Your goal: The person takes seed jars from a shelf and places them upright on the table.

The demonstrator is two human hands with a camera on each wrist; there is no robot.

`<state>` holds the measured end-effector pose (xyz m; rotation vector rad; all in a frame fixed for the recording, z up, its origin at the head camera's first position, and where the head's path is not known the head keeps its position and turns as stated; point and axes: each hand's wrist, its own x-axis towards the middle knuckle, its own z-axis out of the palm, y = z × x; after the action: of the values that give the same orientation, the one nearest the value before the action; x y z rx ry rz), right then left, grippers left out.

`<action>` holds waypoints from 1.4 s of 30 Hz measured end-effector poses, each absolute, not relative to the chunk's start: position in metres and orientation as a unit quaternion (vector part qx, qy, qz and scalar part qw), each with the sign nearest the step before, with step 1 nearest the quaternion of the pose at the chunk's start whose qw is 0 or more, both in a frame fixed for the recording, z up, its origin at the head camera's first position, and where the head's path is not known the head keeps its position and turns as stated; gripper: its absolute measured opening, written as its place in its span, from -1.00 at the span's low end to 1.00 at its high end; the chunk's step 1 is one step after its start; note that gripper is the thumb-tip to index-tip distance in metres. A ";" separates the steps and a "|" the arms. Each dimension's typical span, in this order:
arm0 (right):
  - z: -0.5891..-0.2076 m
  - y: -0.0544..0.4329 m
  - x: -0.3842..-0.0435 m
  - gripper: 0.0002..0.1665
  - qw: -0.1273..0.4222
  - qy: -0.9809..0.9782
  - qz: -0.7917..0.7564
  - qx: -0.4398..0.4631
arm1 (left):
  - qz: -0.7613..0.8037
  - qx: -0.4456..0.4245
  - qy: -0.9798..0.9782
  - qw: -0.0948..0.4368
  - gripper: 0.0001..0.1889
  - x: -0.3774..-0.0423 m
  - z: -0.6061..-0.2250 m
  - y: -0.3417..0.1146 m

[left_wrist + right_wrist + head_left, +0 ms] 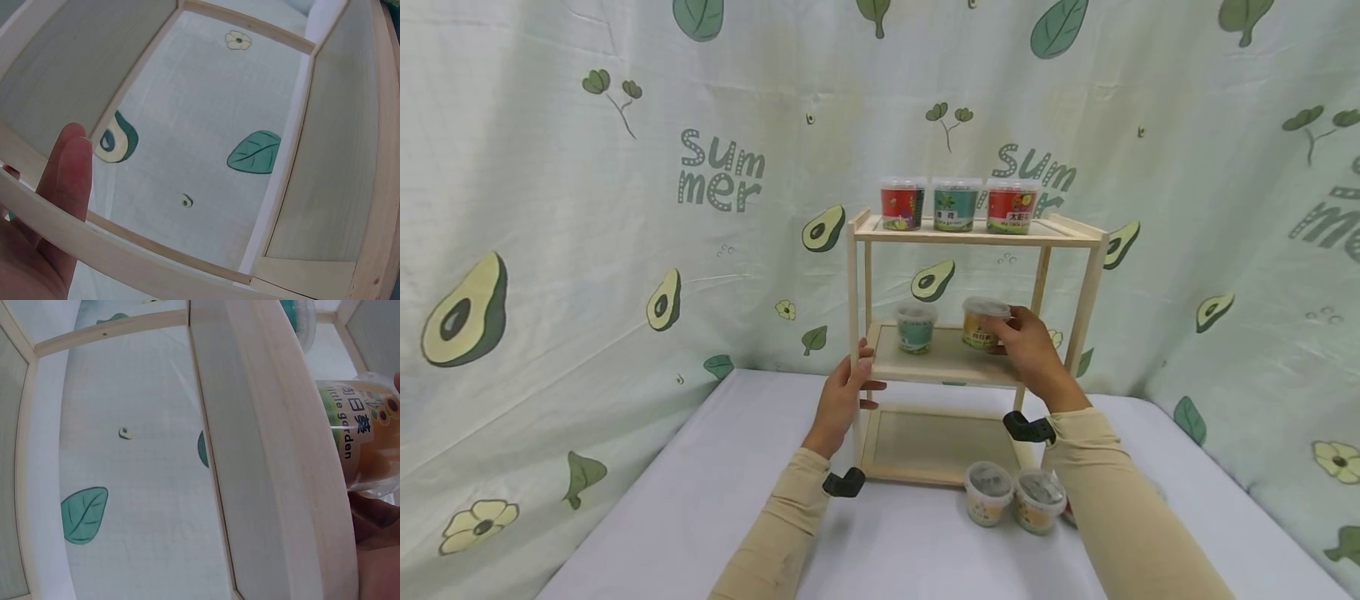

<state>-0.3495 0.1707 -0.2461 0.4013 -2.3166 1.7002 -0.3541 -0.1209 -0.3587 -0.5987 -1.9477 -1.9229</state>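
A three-tier wooden shelf rack (pixel 955 375) stands on the table. My right hand (pixel 1032 350) grips an orange-labelled plastic tub (pixel 977 327) by its right side, over the right part of the middle tier. In the right wrist view the tub (pixel 365 434) shows "little garden" lettering, close to the shelf's front rail. My left hand (pixel 841 400) holds the rack's front left post at the middle tier; its fingers (pixel 74 175) reach past the wood in the left wrist view. A teal-labelled tub (pixel 916 328) sits on the middle tier, left of the orange one.
Three tubs, red (pixel 902 205), teal (pixel 955 207) and red (pixel 1011 208), line the top tier. Two lidded tubs (pixel 988 493) (pixel 1039 502) stand on the white table (pixel 760 467) before the rack, with another partly hidden by my right forearm. A printed curtain (pixel 737 275) hangs behind.
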 end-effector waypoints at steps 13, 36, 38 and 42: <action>-0.255 0.175 -0.347 -0.10 0.128 -0.792 0.584 0.128 | -0.677 -0.211 -0.685 0.166 -0.51 -0.353 -0.363 -0.118; -0.246 0.169 -0.331 -0.23 0.211 -0.803 0.545 0.118 | -0.683 -0.203 -0.680 0.175 -0.56 -0.351 -0.357 -0.117; -0.248 0.168 -0.330 -0.24 0.216 -0.798 0.550 0.119 | -0.683 -0.205 -0.679 0.176 -0.55 -0.350 -0.357 -0.119; -0.251 0.169 -0.328 -0.25 0.220 -0.780 0.572 0.123 | -0.682 -0.209 -0.680 0.171 -0.51 -0.350 -0.358 -0.121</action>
<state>-0.3280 0.1695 -0.2507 0.3397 -2.1583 1.5832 -0.3496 -0.1208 -0.3575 -0.5940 -1.9310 -1.9363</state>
